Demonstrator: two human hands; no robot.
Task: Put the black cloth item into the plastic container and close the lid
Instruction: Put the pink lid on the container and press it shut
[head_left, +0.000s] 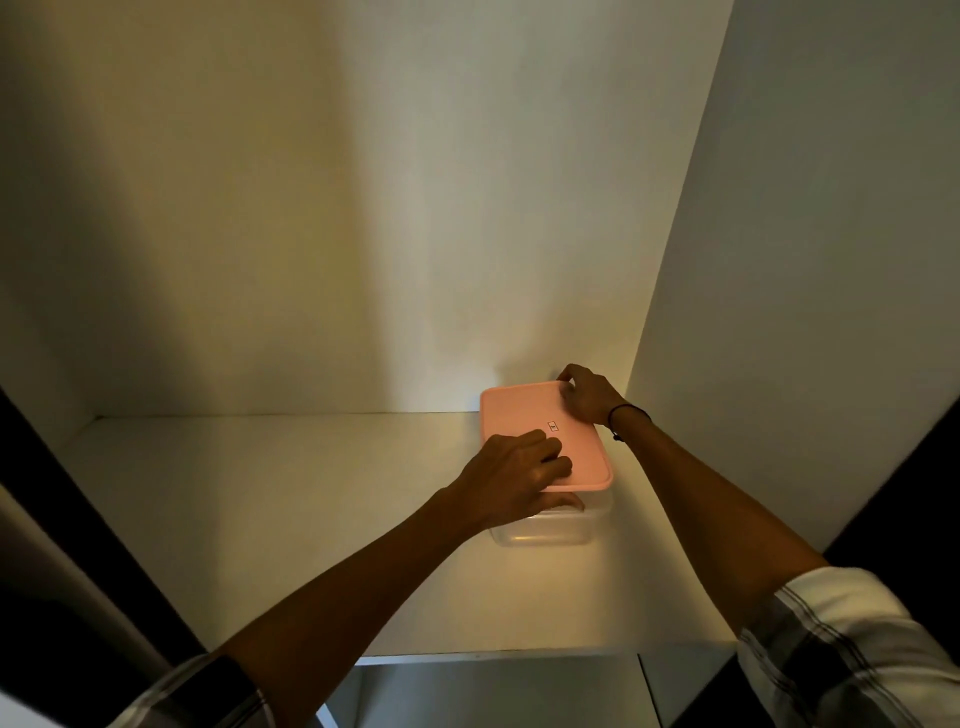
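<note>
White shelf (270, 519): clear plastic container (545, 530) stood near the back right corner, pink lid (524, 415) laid on top. Lid is pinched at its near edge by the left hand (514, 475); its far corner is gripped by the right hand (587, 392).

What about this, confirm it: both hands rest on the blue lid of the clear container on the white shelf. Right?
Not quite: the lid is pink, not blue, as the head view shows. The rest holds: the left hand and right hand rest on it, atop the clear container on the white shelf.
</note>
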